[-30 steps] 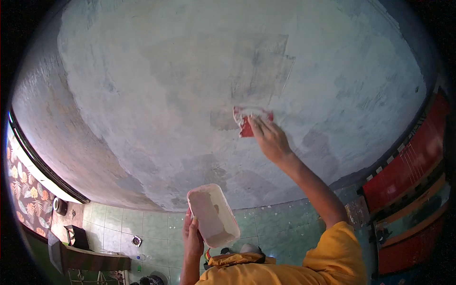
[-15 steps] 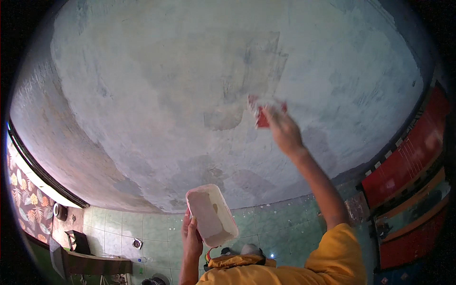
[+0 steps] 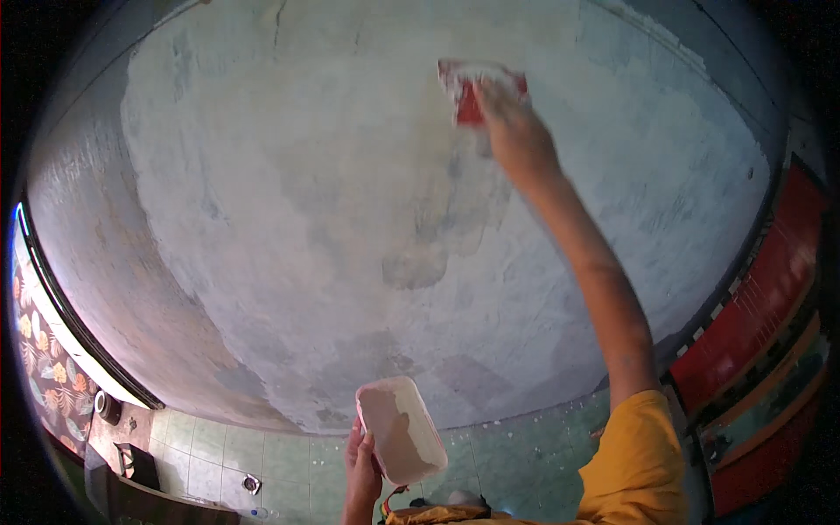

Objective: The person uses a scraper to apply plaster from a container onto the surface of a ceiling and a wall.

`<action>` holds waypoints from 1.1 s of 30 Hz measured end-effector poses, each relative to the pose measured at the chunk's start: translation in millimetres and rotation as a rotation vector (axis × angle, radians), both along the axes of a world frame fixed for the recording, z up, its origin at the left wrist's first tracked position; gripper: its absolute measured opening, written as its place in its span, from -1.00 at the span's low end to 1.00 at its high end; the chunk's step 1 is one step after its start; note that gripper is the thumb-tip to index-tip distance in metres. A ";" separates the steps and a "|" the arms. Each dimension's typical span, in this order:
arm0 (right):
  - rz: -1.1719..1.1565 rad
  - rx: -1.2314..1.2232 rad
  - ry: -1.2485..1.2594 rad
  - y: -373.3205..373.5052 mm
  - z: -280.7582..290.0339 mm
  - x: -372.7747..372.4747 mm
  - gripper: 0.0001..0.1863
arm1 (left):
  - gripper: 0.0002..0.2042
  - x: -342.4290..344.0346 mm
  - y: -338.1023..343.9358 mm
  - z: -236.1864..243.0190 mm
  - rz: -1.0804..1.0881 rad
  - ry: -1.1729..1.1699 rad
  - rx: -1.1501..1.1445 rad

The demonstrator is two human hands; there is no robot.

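My right hand (image 3: 518,131) is raised high and grips a red putty scraper (image 3: 470,107) smeared with white filler. The scraper's flat blade lies against the wall (image 3: 306,192), which carries patchy pale grey filler. Darker damp-looking streaks and a small rounded patch show below the scraper. Down near the floor, my left hand (image 3: 362,459) holds a shallow rectangular tub (image 3: 389,433) by its left side, thumb over the rim. Whitish filler coats the inside of the tub.
Pale green floor tiles (image 3: 311,477) with white spots run along the wall's foot. A red panelled piece (image 3: 752,289) stands at the right. On the left are a leaf-patterned curtain (image 3: 52,376), a black box-like thing (image 3: 137,464) and a brown wooden edge (image 3: 175,507).
My right hand has swept the scraper upward along the wall. The view has tilted up a little, so the tub and my left hand appear lower.
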State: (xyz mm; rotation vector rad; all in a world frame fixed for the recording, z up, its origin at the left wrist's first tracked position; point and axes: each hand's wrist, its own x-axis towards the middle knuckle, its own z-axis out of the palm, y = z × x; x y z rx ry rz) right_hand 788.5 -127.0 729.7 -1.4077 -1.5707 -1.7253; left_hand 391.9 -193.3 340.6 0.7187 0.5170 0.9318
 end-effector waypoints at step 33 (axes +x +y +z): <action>0.013 0.145 -0.095 23.2 146.7 -23.4 -0.54 | -0.43 5.7 7.2 -20.3 -0.003 0.139 0.100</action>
